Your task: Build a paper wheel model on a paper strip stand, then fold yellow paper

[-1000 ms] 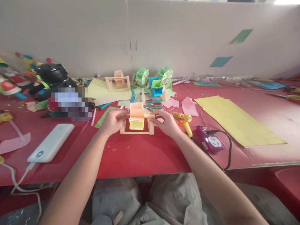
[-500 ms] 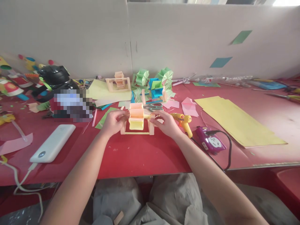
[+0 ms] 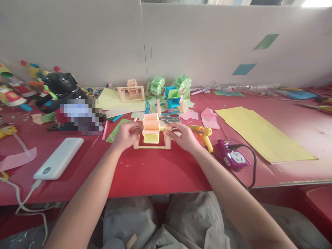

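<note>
Against the earlier frame, my left hand point(image 3: 126, 135) and right hand point(image 3: 183, 135) hold position, fingers pinched narrow on the pale thin axle point(image 3: 164, 128) of the peach-and-yellow pleated-paper wheel point(image 3: 151, 128), over the pale rectangular frame point(image 3: 167, 143). Red table point(image 3: 155, 173) surface runs from frame to front edge; yellow glue gun point(image 3: 204, 135) sits just beside my right hand.

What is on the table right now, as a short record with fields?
left hand: fingers pinched at the left end of the axle
right hand: fingers pinched at the axle's right end
between hands: orange-and-yellow folded paper wheel
under wheel: pale frame on the red table
behind wheel: blue-and-green paper wheel
right side: yellow glue gun, purple socket block, yellow sheets
left side: white power bank
unclear: whether the axle touches the frame; the fingers hide its ends
</note>
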`<move>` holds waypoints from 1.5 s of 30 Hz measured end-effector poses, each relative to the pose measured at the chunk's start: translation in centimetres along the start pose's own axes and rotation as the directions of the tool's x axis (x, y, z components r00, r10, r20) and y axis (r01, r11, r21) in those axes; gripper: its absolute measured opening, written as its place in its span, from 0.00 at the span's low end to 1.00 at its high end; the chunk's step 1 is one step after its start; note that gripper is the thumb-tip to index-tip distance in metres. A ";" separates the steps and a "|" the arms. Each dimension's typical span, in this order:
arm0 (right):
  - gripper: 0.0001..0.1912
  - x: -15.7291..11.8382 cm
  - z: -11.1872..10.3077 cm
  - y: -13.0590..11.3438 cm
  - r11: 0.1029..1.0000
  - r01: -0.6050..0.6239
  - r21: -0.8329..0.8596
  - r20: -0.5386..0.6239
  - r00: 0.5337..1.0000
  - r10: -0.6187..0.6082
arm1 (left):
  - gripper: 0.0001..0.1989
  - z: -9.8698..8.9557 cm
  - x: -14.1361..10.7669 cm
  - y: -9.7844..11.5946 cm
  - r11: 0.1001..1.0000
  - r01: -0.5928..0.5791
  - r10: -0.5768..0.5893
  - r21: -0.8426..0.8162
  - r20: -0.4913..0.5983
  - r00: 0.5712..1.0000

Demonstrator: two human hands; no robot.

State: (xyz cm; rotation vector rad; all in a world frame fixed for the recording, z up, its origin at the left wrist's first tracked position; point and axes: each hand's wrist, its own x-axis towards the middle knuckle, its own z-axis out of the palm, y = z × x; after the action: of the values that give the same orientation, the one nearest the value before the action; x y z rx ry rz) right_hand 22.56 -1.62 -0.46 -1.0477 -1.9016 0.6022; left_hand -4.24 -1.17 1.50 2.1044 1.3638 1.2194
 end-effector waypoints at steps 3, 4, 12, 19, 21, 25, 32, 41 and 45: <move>0.12 0.0 0.0 -0.2 1.000 0.005 -0.003 -0.006 1.000 -0.005 | 0.11 0.0 0.0 -0.1 1.000 -0.013 0.012 0.018 0.009 1.000; 0.12 0.0 0.0 -0.2 1.000 0.004 -0.003 -0.011 1.000 -0.004 | 0.11 0.0 0.0 -0.1 1.000 -0.011 0.010 0.025 0.013 1.000; 0.12 0.1 0.7 0.0 0.997 -0.035 0.062 -0.103 0.994 0.041 | 0.12 0.0 0.0 -0.1 0.999 0.006 -0.006 0.037 0.014 1.000; 0.12 0.3 1.0 0.3 0.992 -0.045 0.121 -0.125 0.990 0.060 | 0.12 0.1 0.1 0.0 1.000 0.006 -0.006 0.016 0.013 1.000; 0.11 0.3 1.1 0.3 0.990 -0.048 0.131 -0.127 0.990 0.065 | 0.13 0.1 0.1 0.0 1.000 0.002 -0.002 0.020 0.009 1.000; 0.10 0.2 1.1 0.6 0.988 -0.034 0.148 -0.134 0.990 0.054 | 0.12 0.1 0.1 0.0 0.999 -0.006 0.005 0.036 0.006 1.000; 0.08 0.3 1.1 0.6 0.984 -0.045 0.175 -0.139 0.988 0.070 | 0.09 0.2 0.1 -0.1 0.998 -0.053 0.054 0.044 -0.006 0.999; 0.09 0.3 1.0 0.7 0.987 -0.037 0.158 -0.139 0.988 0.059 | 0.17 -1.3 -0.2 -0.5 1.000 0.000 0.000 -0.003 0.094 0.996; 0.09 0.2 0.9 0.5 0.987 -0.050 0.153 -0.140 0.987 0.072 | 0.22 -3.3 -0.6 -0.7 0.997 0.081 -0.077 -0.017 0.179 0.981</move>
State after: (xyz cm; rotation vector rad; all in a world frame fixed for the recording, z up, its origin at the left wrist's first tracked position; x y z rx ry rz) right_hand 21.89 -1.19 -1.17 -1.0280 -1.6764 0.6742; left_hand -7.40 -1.86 2.56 2.0666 1.3319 0.9858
